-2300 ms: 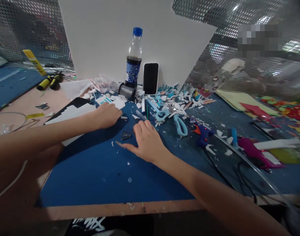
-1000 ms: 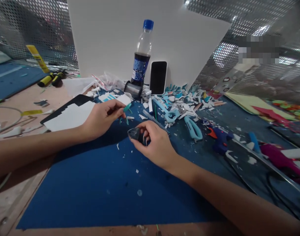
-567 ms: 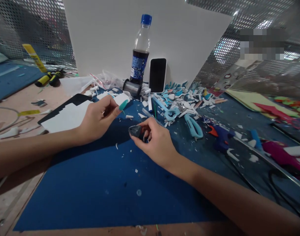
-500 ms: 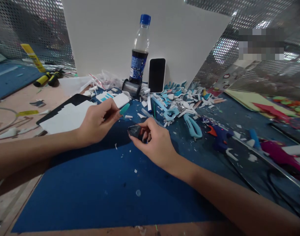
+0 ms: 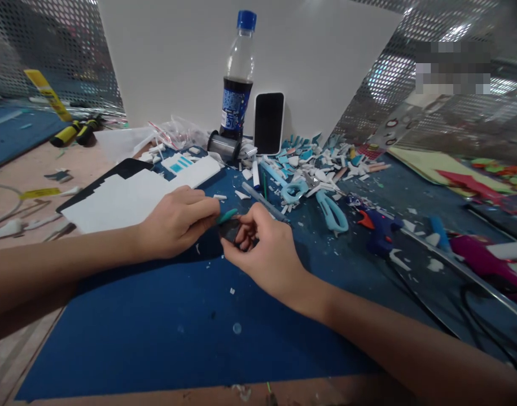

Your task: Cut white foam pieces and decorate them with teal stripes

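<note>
A small teal piece (image 5: 227,215) is pinched between the fingertips of my left hand (image 5: 176,221). It lies against the upper edge of a small dark piece (image 5: 229,230), which my right hand (image 5: 267,245) grips between thumb and fingers. Both hands are close together above the blue mat (image 5: 157,338), their fingertips nearly meeting. The fingers partly cover the dark piece, so its full shape cannot be made out. White sheets (image 5: 114,203) lie beside my left hand, partly on a black sheet.
Behind the hands stand a bottle (image 5: 237,101), a wire spool (image 5: 223,146) and a phone (image 5: 269,124). Foam scraps (image 5: 318,163) and blue-handled scissors (image 5: 331,213) lie beyond my right hand. Farther right are a blue glue gun (image 5: 381,228) and its cable.
My left hand has moved right and down, bringing the teal piece against the dark piece. My right hand keeps its grip in nearly the same place. The view has shifted slightly.
</note>
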The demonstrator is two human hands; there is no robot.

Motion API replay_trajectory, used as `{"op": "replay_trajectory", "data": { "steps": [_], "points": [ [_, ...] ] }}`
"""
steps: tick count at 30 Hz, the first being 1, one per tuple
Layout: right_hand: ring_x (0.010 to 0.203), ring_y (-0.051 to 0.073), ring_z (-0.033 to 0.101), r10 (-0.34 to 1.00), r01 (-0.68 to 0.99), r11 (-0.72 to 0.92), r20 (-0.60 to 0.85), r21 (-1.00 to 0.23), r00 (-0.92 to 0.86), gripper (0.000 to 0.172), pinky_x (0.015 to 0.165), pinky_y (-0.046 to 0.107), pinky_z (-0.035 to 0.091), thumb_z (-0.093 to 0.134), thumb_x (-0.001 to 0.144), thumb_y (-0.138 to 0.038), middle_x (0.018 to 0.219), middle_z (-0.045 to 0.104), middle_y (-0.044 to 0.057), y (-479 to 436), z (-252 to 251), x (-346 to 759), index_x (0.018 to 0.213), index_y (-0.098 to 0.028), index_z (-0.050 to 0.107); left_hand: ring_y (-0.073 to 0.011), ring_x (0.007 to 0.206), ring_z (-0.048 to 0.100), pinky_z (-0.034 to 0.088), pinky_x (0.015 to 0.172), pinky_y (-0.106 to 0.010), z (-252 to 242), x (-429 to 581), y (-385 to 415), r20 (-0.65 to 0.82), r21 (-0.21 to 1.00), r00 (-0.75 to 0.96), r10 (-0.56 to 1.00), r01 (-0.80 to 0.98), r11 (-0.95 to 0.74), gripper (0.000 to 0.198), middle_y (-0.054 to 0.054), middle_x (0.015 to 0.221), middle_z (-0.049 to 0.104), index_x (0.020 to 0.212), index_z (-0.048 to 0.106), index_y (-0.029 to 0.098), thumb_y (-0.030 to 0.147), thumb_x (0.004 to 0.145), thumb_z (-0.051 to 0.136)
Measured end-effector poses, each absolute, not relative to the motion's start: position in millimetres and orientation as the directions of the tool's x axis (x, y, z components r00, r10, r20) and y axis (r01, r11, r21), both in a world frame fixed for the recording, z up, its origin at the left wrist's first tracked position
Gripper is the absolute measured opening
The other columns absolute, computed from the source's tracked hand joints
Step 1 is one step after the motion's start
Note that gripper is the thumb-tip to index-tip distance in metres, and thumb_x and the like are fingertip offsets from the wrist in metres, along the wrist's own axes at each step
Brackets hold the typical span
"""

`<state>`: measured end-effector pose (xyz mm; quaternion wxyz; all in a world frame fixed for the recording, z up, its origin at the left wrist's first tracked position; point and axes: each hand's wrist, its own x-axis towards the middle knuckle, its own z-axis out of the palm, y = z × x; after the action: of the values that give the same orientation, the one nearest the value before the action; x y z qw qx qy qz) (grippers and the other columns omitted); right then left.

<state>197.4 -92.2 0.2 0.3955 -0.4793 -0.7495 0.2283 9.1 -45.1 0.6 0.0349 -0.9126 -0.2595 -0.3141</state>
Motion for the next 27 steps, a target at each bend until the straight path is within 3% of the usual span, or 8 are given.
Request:
{"op": "replay_trajectory", "data": {
  "steps": [14, 21, 27],
  "points": [
    [0.050, 0.009, 0.054, 0.918, 0.503, 0.397, 0.343, -0.767, -0.202, 0.030, 0.049, 0.022, 0.044, 0.062, 0.068, -0.017, 0.055, 0.050, -0.007, -94.7, 3.6, 192.6, 0.069, -0.024, 0.033, -0.0138, 0.058, 0.048, 0.035, 0.058, -0.029, 1.3, 11.1, -48.8, 0.541, 0.107, 0.706, 0.458, 0.482, -0.870, 0.021, 0.000, 0.061, 0.051, 0.072, 0.048, 0.018, 0.008, 0.088, 0.038],
    [0.049, 0.009, 0.054, 0.918, 0.516, 0.395, 0.349, -0.761, -0.187, 0.031, 0.048, 0.022, 0.044, 0.062, 0.066, -0.018, 0.055, 0.051, -0.007, -94.0, 0.6, 192.9, 0.068, -0.024, 0.032, -0.0127, 0.057, 0.049, 0.034, 0.056, -0.029, 2.6, 11.4, -49.9, 0.535, 0.055, 0.722, 0.439, 0.489, -0.871, 0.024, 0.000, 0.059, 0.053, 0.069, 0.048, 0.018, 0.009, 0.089, 0.037],
    [0.050, 0.009, 0.054, 0.917, 0.489, 0.397, 0.354, -0.777, -0.182, 0.030, 0.049, 0.022, 0.043, 0.062, 0.067, -0.017, 0.055, 0.051, -0.007, -94.5, 2.5, 192.2, 0.069, -0.023, 0.033, -0.0124, 0.057, 0.045, 0.036, 0.054, -0.025, 3.1, 11.9, -48.1, 0.550, 0.168, 0.693, 0.466, 0.455, -0.875, 0.022, 0.001, 0.060, 0.048, 0.070, 0.045, 0.018, 0.013, 0.091, 0.039]
  ]
}}
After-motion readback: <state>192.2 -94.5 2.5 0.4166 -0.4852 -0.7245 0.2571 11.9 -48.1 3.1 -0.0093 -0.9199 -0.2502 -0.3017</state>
